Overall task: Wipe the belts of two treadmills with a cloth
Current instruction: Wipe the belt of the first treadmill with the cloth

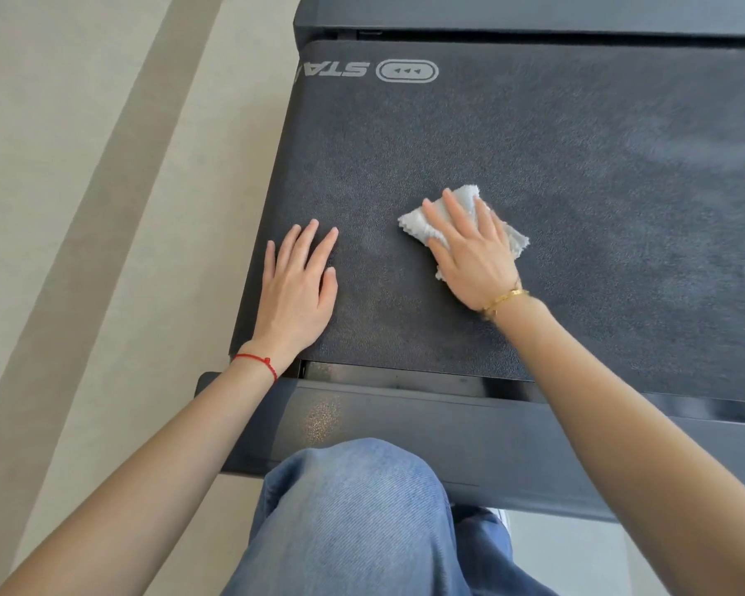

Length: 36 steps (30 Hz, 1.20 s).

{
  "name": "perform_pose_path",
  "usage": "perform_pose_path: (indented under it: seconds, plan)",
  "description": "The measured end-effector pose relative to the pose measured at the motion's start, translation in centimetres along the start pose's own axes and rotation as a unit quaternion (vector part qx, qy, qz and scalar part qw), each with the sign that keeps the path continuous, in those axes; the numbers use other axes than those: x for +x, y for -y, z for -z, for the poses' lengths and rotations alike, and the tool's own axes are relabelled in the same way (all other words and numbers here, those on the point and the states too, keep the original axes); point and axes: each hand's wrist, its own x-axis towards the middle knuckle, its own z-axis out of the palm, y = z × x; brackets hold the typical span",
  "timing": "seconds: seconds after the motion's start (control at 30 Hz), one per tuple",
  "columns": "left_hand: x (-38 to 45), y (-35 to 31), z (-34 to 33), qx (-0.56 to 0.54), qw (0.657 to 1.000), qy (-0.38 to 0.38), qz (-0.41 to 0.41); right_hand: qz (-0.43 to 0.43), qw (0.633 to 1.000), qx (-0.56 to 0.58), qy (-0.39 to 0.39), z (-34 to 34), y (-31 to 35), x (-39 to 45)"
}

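Denim knee (353, 509), left hand (295, 290) flat on belt (577, 165) (running left-right), right hand (469, 251) flat pressing cloth (422, 221)

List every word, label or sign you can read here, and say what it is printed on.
"STA": pale letters printed on the belt near its far left corner, upside down from this view; the rest is cut off at the belt's edge.
Three small arrowheads in a rounded oval: sign on the belt beside the letters.
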Motion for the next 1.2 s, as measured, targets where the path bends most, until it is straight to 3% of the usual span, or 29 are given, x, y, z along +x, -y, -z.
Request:
perform_pose_path:
  seconds: [0.1, 0.17, 0.27, 0.43, 0.5, 0.67, 0.73, 0.9, 1.03, 1.2]
  plan:
    - [0.4, 0.3, -0.2, 0.001, 1.0, 0.001, 0.001, 0.169, 0.985, -0.028, 0.002, -1.2, 3.1, -3.3]
    - [1.1, 0.6, -0.2, 0.002, 1.0, 0.001, 0.006, 0.197, 0.98, 0.005, 0.016, -1.8, 3.7, -5.8]
    - [2.6, 1.3, 0.1, -0.004, 1.0, 0.006, 0.018, 0.181, 0.983, -0.009, 0.032, -1.1, 1.4, -3.3]
    - [5.3, 1.6, 0.2, -0.011, 0.999, 0.016, 0.031, 0.025, 1.0, 0.011, 0.011, 0.1, -0.4, 6.2]
    - [6.4, 1.7, -0.1, -0.013, 0.999, 0.013, 0.037, 0.009, 1.0, 0.028, 0.006, -0.2, 1.3, 7.6]
    - [8.7, 2.0, -0.7, -0.013, 0.999, -0.001, 0.042, 0.172, 0.985, -0.005, 0.018, -1.3, 3.2, 4.1]
    - [9.5, 2.3, -0.8, -0.014, 0.999, -0.001, 0.044, 0.188, 0.982, -0.007, 0.02, -0.9, 1.8, 5.6]
    - [12.4, 2.3, -1.0, 0.0, 0.999, 0.005, 0.049, 0.079, 0.997, -0.002, -0.003, 0.4, -2.2, 17.1]
    - [13.5, 2.2, -1.0, 0.0, 0.998, -0.001, 0.061, 0.023, 0.999, 0.024, -0.014, 0.2, -1.0, 23.6]
    - [13.5, 2.1, -0.8, 0.012, 0.998, 0.014, 0.064, 0.198, 0.98, 0.012, -0.008, -0.8, 1.3, 19.8]
